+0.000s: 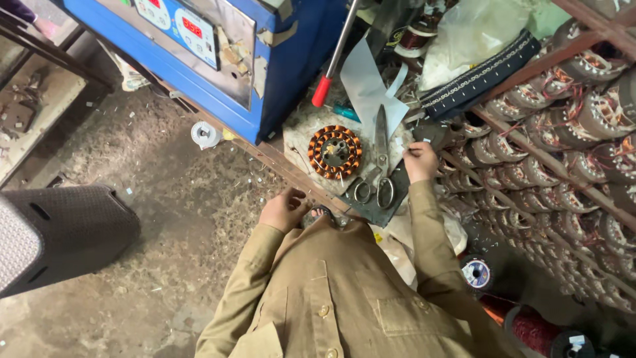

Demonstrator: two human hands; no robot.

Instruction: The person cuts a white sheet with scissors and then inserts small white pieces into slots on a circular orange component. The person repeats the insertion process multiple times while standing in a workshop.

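Note:
My right hand (421, 161) is at the right side of a small work board (301, 129), with its fingers pinched on a small white paper slip (406, 150). Just left of it lie large steel scissors (381, 166) on a dark pad. A round stator wound with copper wire (336, 151) lies flat left of the scissors. My left hand (285, 209) rests at the near edge of the bench, fingers curled, with nothing visible in it. A cut sheet of white paper (368, 86) lies behind the scissors.
A blue machine with red digital displays (199, 40) stands at the back left. A red-handled rod (322, 89) leans beside it. Racks of several wound stators (563, 132) fill the right. Copper wire spools (530, 326) sit at lower right. A black seat (59, 232) stands on the dirty floor at left.

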